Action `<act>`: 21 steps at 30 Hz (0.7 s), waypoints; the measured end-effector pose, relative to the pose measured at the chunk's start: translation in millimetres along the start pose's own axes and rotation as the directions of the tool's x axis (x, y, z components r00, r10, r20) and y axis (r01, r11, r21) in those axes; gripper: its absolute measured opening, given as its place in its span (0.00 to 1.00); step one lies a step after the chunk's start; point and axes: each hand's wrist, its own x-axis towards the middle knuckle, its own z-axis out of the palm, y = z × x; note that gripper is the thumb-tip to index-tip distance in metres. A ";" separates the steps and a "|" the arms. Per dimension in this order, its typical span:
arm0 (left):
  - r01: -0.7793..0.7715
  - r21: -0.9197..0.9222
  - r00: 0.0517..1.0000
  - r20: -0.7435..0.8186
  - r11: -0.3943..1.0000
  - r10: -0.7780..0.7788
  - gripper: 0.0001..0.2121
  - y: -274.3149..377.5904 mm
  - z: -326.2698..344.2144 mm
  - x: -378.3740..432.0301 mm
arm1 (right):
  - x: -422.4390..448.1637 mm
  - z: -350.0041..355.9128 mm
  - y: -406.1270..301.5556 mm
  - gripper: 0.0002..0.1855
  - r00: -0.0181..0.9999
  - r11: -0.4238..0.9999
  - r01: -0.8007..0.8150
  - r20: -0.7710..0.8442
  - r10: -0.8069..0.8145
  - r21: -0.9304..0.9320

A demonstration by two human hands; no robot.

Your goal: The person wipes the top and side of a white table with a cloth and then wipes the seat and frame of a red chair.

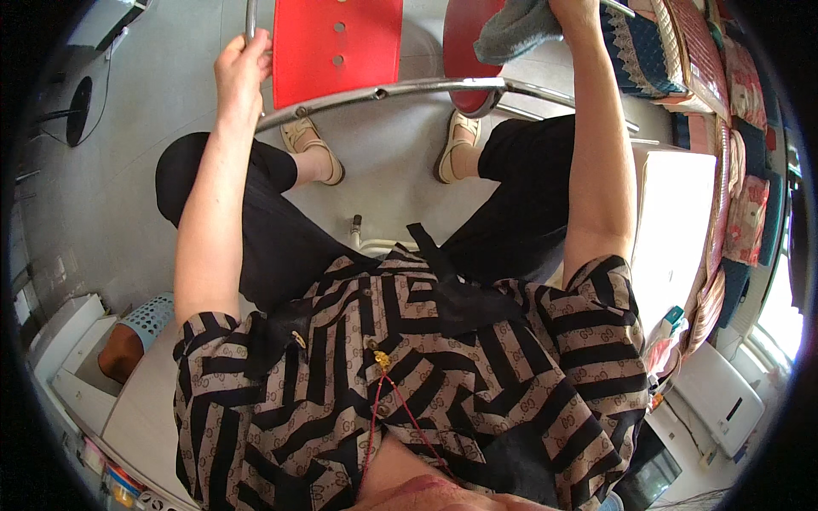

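Note:
A metal-framed chair lies or leans in front of me, with a red perforated panel (pixel 337 51), a dark red rounded pad (pixel 473 57) and a curved chrome tube (pixel 383 92) across the near side. My left hand (pixel 243 67) grips an upright chrome tube at the left of the red panel. At the top right, my right hand (pixel 573 13) is partly cut off by the picture's edge. A grey-green cloth (pixel 521 32) hangs from it over the dark red pad. The fingers of that hand are mostly hidden.
Beside my right arm stands a white box-like surface (pixel 671 211), with a bed (pixel 703 57) beyond it. A round black base (pixel 79 112) with a cable is at the left. A light blue perforated basket (pixel 150 313) sits at the lower left.

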 end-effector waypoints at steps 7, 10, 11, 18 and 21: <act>0.032 0.095 0.999 0.001 0.995 -0.032 0.14 14.8 -64.7 85.0 | -48.6 14.3 -31.5 0.20 0.981 0.981 0.161 0.128 -0.147 -0.107; 0.027 0.173 0.998 -0.054 0.985 -0.018 0.14 19.4 -101.2 99.6 | -58.8 45.6 -54.3 0.18 0.967 0.967 0.235 0.126 -0.222 -0.099; 0.019 0.192 0.998 -0.058 0.981 -0.008 0.14 19.8 -112.6 104.4 | -62.9 56.3 -63.3 0.17 0.968 0.962 0.229 0.138 -0.210 -0.146; 0.028 0.168 0.991 -0.135 0.985 -0.005 0.14 25.7 -114.1 95.8 | -103.1 159.0 -105.1 0.24 0.860 0.837 0.499 0.248 -0.446 -0.225; 0.016 0.160 0.988 -0.155 0.987 0.009 0.15 34.9 -111.3 85.1 | -135.8 206.6 -86.3 0.20 0.792 0.729 0.610 0.246 -0.558 -0.310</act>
